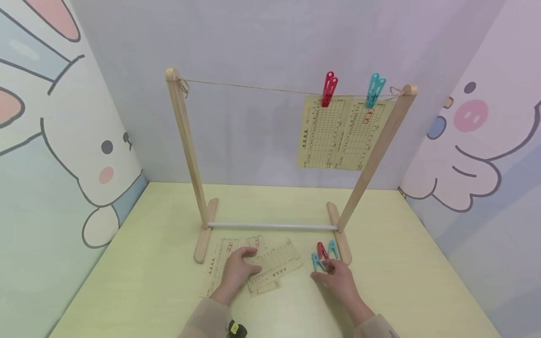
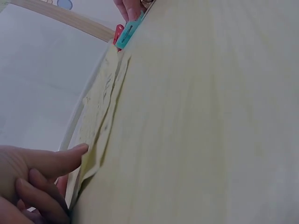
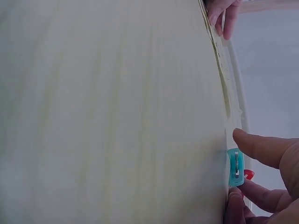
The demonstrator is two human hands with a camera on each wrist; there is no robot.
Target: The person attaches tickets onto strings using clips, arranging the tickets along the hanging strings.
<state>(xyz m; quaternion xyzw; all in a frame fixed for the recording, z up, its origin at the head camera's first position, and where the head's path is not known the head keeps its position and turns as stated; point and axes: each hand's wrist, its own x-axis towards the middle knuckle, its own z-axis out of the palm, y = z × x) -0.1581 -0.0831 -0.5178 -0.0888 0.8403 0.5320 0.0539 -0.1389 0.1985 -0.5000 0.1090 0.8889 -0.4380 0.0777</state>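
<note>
My left hand (image 1: 237, 270) rests on overlapping yellowed printed sheets (image 1: 276, 260), its thumb and index finger spread. In the left wrist view, the thumb (image 2: 65, 159) lies at the lifted edge of the paper stack (image 2: 105, 112). My right hand (image 1: 338, 280) is at the nearest teal clothespin (image 1: 318, 263), thumb on one side and fingers on the other. The right wrist view shows the thumb apart from this teal clothespin (image 3: 236, 167), with a fingertip right at its lower end. A red clothespin (image 1: 322, 250) and another teal clothespin (image 1: 333, 249) lie just beyond.
Behind the hands stands a wooden frame (image 1: 186, 145) with a string (image 1: 253, 87) across its top and a white bar (image 1: 270, 226) low down. Near its right post hangs a printed sheet (image 1: 325, 136), held by a red clothespin (image 1: 329, 89) and a teal clothespin (image 1: 374, 90).
</note>
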